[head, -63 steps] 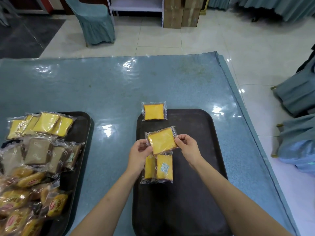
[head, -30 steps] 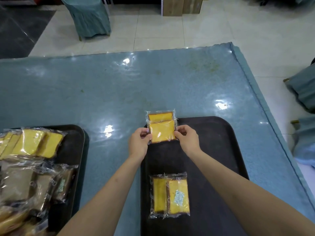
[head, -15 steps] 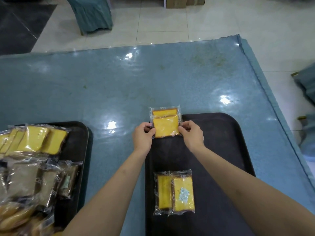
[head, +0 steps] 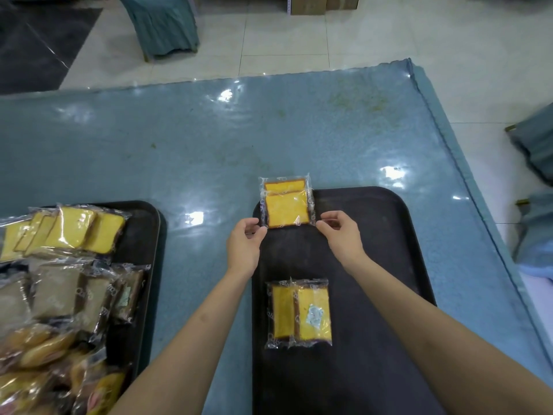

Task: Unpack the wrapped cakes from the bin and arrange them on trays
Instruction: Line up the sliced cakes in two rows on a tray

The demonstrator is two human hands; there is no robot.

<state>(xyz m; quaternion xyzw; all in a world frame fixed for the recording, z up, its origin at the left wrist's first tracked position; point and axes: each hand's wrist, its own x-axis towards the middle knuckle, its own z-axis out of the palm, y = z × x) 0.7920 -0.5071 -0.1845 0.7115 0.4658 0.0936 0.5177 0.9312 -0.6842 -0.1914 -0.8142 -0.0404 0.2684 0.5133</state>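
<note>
Your cake (head: 286, 211) has moved from mid-tray to the tray's (head: 374, 235) upper-left corner, overlapping the packet behind it. Left hand (head: 244, 242) pinches its lower-left wrapper edge; right hand (head: 341, 232), fingers loosely curled, touches its lower-right edge. Placement looks nearly complete.
</note>
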